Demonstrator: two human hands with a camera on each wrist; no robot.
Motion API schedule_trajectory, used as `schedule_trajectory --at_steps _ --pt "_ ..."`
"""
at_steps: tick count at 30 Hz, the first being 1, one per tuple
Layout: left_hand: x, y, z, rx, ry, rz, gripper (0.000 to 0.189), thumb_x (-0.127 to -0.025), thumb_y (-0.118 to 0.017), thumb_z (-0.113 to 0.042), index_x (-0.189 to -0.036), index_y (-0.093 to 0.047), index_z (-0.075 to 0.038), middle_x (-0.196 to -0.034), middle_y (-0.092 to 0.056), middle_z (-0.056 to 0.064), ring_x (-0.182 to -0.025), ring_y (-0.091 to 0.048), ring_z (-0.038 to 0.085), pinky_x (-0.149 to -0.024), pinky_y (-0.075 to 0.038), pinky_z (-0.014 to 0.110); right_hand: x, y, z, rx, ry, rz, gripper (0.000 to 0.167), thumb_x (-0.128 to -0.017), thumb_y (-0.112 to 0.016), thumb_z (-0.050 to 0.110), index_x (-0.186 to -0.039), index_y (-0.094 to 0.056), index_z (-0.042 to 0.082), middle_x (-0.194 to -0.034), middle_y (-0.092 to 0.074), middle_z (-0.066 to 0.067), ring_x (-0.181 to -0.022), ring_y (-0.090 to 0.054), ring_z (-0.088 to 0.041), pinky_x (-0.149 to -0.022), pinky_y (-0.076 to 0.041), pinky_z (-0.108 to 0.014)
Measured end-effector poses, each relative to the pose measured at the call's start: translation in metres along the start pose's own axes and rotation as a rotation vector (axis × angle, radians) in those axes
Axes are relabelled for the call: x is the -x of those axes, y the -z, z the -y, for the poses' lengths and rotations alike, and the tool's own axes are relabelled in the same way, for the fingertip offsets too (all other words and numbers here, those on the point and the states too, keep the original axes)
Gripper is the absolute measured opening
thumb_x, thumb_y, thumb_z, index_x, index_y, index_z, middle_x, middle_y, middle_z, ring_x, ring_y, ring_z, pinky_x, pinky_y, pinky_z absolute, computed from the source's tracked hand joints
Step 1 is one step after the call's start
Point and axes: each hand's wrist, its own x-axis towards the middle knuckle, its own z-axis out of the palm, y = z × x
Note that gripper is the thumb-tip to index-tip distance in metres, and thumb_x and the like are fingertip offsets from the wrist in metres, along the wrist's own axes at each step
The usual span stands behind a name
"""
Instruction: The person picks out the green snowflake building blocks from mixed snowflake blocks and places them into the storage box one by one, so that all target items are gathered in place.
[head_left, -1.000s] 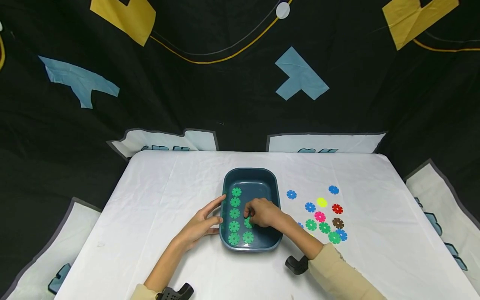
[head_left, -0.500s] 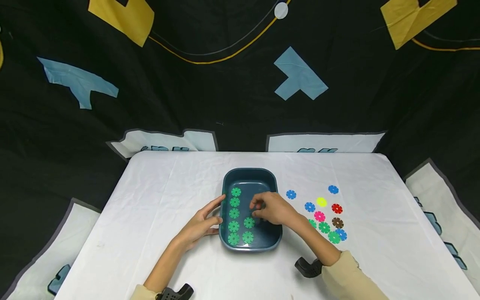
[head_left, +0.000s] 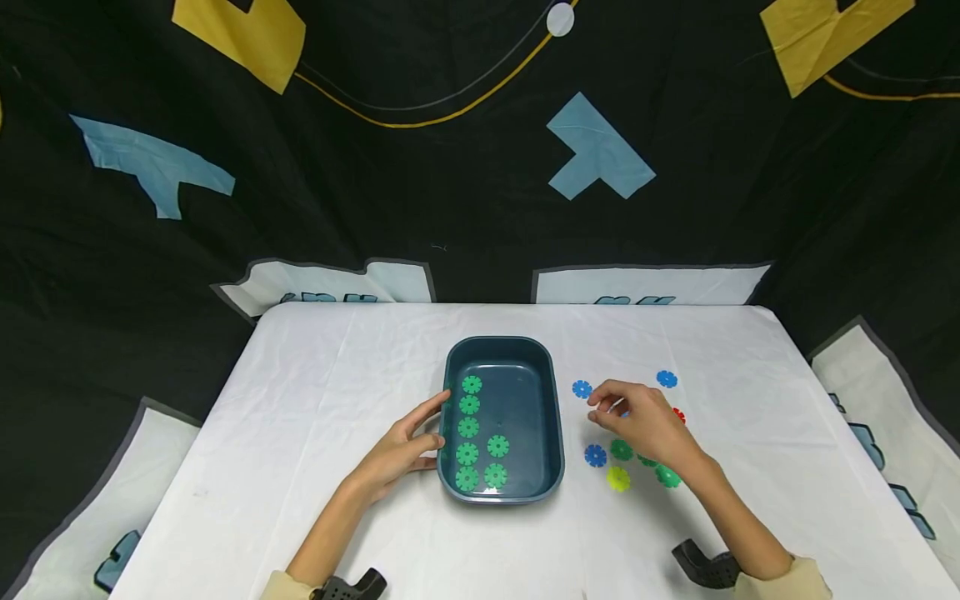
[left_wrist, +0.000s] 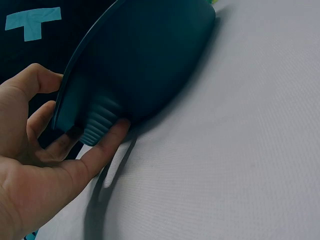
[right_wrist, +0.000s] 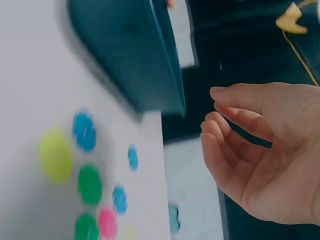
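My left hand (head_left: pixel 401 447) holds the left side of a dark teal tray (head_left: pixel 528 417), with fingertips at its rim. In the left wrist view, the fingers (left_wrist: pixel 107 145) reach along the ribbed outer wall. Inside the tray, green notched plastic discs (head_left: pixel 468 427) form a full left column; two more stand beside its lower end. My right hand (head_left: pixel 648 421) hovers right of the tray, above loose notched discs. Its fingers are loosely bent with nothing between them. Near it lie blue discs (head_left: pixel 596 456), green discs (head_left: pixel 621 450) and a yellow disc (head_left: pixel 618 478).
A white cloth covers the table (head_left: pixel 322 375). A blue disc (head_left: pixel 667 379) lies at the far right of the loose group, and a red disc (head_left: pixel 678 415) is partly hidden by the right hand. A black curtain (head_left: pixel 450 208) hangs behind the table.
My right hand has let go of a green disc in the tray's second column, then risen and moved right, over the loose discs. The left hand stays at the tray.
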Motion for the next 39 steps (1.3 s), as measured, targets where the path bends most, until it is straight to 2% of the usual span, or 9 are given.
schedule_trajectory --at_steps 6,11,16,22,27,33,39 --pt "0.000 0.000 -0.001 -0.002 -0.001 -0.005 0.073 -0.093 -0.058 -0.006 -0.158 -0.031 -0.023 -0.164 -0.014 0.016 -0.123 -0.051 0.037 -0.091 -0.052 0.048 0.022 0.007 -0.035 0.032 -0.058 -0.068 0.012 -0.088 -0.075 0.007 -0.100 -0.073 0.005 -0.084 -0.065 0.003 -0.080 -0.061 -0.020 -0.062 -0.052 -0.029" --pt "-0.001 0.000 -0.001 -0.013 0.001 -0.007 0.073 -0.092 -0.059 -0.007 -0.158 -0.032 -0.024 -0.164 -0.014 0.016 -0.122 -0.052 0.037 -0.091 -0.052 0.047 0.034 -0.008 -0.059 0.007 -0.158 -0.033 0.017 -0.086 -0.076 0.008 -0.102 -0.073 0.005 -0.086 -0.063 0.001 -0.079 -0.057 -0.020 -0.061 -0.049 -0.027" --pt "-0.002 0.000 0.000 -0.004 0.006 0.001 0.073 -0.093 -0.059 -0.007 -0.158 -0.032 -0.024 -0.163 -0.015 0.015 -0.123 -0.052 0.037 -0.091 -0.052 0.047 0.039 -0.022 -0.072 -0.021 -0.179 -0.003 0.018 -0.085 -0.077 0.005 -0.102 -0.072 0.005 -0.084 -0.060 0.002 -0.078 -0.053 -0.017 -0.067 -0.047 -0.027" --pt "0.000 0.000 0.000 0.004 0.004 0.005 0.073 -0.093 -0.058 -0.007 -0.159 -0.031 -0.023 -0.163 -0.016 0.016 -0.115 -0.055 0.034 -0.090 -0.052 0.047 0.039 -0.027 -0.075 -0.003 -0.177 -0.014 0.020 -0.084 -0.077 0.004 -0.103 -0.072 0.005 -0.084 -0.059 0.002 -0.078 -0.053 -0.017 -0.068 -0.048 -0.029" --pt "0.000 0.000 0.000 0.007 0.001 0.002 0.073 -0.093 -0.059 -0.006 -0.158 -0.031 -0.023 -0.163 -0.015 0.016 -0.114 -0.055 0.034 -0.091 -0.052 0.048 0.038 -0.027 -0.072 0.001 -0.190 -0.002 0.018 -0.084 -0.076 0.003 -0.100 -0.070 0.004 -0.082 -0.056 0.001 -0.078 -0.051 -0.018 -0.066 -0.046 -0.028" --pt "0.001 -0.001 0.000 -0.003 -0.003 0.002 0.072 -0.093 -0.058 -0.007 -0.158 -0.031 -0.023 -0.163 -0.013 0.018 -0.122 -0.053 0.038 -0.091 -0.052 0.048 0.037 -0.027 -0.068 -0.020 -0.220 0.015 0.020 -0.083 -0.076 0.001 -0.095 -0.062 0.007 -0.080 -0.050 -0.001 -0.077 -0.048 -0.019 -0.063 -0.043 -0.028" --pt "0.000 -0.001 0.001 0.000 0.001 -0.008 0.073 -0.093 -0.059 -0.007 -0.158 -0.031 -0.023 -0.163 -0.015 0.016 -0.127 -0.049 0.039 -0.091 -0.052 0.047 0.036 -0.026 -0.064 -0.045 -0.212 0.018 0.018 -0.085 -0.071 -0.002 -0.093 -0.058 0.009 -0.078 -0.049 -0.001 -0.074 -0.048 -0.018 -0.062 -0.042 -0.028"
